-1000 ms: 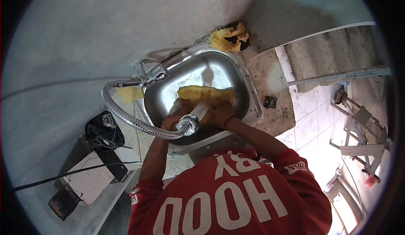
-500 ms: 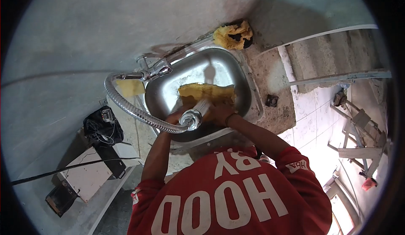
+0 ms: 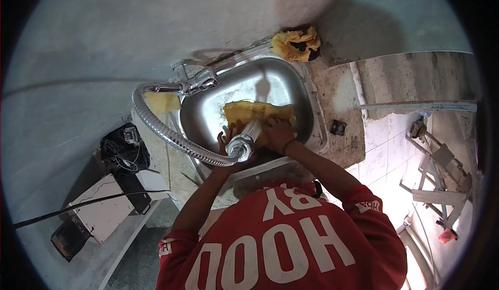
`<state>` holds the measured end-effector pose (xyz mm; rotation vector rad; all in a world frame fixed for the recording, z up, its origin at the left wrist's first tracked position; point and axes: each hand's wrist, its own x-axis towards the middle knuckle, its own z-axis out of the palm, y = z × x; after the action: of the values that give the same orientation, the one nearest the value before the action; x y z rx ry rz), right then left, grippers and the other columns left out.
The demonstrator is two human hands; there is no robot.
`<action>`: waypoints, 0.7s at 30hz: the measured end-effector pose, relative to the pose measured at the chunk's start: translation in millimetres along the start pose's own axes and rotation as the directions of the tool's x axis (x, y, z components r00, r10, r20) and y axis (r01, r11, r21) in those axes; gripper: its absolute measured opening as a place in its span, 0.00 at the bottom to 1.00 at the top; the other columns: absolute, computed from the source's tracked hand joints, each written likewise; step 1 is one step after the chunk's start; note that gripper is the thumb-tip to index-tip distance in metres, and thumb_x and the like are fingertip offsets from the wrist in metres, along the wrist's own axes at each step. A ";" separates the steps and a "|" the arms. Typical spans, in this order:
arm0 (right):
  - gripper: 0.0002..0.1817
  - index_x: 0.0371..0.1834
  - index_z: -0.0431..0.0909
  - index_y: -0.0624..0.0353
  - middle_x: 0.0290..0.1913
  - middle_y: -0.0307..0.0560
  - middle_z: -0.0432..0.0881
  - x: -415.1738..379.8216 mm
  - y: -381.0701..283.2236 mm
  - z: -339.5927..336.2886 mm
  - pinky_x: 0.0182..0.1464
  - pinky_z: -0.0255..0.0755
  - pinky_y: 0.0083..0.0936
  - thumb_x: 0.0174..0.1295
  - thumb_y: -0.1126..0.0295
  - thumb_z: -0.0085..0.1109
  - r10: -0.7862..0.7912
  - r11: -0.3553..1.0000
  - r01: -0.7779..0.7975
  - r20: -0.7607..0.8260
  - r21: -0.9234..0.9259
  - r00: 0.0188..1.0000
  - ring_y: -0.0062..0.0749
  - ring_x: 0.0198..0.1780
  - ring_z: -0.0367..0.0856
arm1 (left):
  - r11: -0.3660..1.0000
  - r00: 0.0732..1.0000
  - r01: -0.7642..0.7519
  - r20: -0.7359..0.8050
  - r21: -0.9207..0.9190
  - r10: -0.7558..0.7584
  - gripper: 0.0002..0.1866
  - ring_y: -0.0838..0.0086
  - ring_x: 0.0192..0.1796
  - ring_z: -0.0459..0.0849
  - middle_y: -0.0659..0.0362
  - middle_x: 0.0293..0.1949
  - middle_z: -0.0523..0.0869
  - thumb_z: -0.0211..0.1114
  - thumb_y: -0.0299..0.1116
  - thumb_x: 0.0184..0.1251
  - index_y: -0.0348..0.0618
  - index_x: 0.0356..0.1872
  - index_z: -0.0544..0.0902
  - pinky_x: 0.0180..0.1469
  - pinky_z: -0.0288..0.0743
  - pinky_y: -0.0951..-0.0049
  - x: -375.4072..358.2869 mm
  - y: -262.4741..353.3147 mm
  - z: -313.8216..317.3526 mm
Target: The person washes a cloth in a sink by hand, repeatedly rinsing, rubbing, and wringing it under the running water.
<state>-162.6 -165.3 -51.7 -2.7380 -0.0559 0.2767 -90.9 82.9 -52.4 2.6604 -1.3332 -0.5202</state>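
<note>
A thick yellow sponge-like piece [image 3: 247,111] with a ragged upper edge lies in the metal sink [image 3: 200,114], under water running from the shower-like spout [image 3: 241,147]. At the piece's right end, my right hand [image 3: 280,134] grips it, fingers bent over the top. My left hand [image 3: 223,140] is at its lower left, partly hidden behind the spout. Its visible fingers are raised and apart, and I cannot make out whether its palm touches the piece. The flexible metal hose [image 3: 169,139] arches from the tap [image 3: 200,82] to the spout.
A yellow and black crumpled bundle [image 3: 296,44] sits at the sink's back right corner. A flat yellow piece [image 3: 162,102] lies left of the sink. A small dark box [image 3: 338,127] rests on the rough counter [image 3: 345,102]. A black bag [image 3: 125,147] is at left, wooden stools [image 3: 442,170] at right.
My left hand has gone from closed behind the spout to fingers raised and apart. My right hand has shifted slightly on the yellow piece. The view has tilted a little.
</note>
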 end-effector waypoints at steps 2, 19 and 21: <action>0.39 0.63 0.79 0.52 0.51 0.53 0.87 18.0 4.9 -11.1 0.59 0.81 0.52 0.47 0.53 0.85 0.114 0.979 -0.154 0.261 0.135 0.959 0.53 0.61 0.85 | 0.993 0.993 -0.047 -0.099 0.104 0.057 0.50 0.49 0.81 0.67 0.47 0.77 0.72 0.66 0.71 0.61 0.53 0.81 0.70 0.74 0.57 0.32 -2.0 -0.2 0.9; 0.68 0.90 0.52 0.41 0.79 0.60 0.62 8.3 4.5 -17.6 0.73 0.57 0.72 0.42 0.52 0.86 0.112 0.991 -0.111 0.015 -0.071 0.994 0.56 0.80 0.62 | 0.953 0.948 0.262 -0.147 -0.150 -0.283 0.33 0.46 0.61 0.84 0.48 0.55 0.87 0.78 0.57 0.59 0.46 0.58 0.83 0.58 0.65 0.33 124.0 -23.4 -70.4; 0.67 0.89 0.52 0.41 0.77 0.61 0.66 18.2 15.3 -21.7 0.72 0.57 0.77 0.44 0.52 0.85 0.109 0.987 -0.110 -0.018 -0.116 0.994 0.59 0.79 0.65 | 0.940 0.943 0.253 -0.161 -0.227 -0.293 0.34 0.50 0.59 0.81 0.50 0.54 0.84 0.79 0.60 0.56 0.47 0.55 0.82 0.54 0.65 0.39 123.2 -17.4 -70.6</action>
<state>-140.4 -186.2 -41.3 -2.8642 0.0846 0.2973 15.5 -7.8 -21.7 2.6554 -0.8139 -0.3891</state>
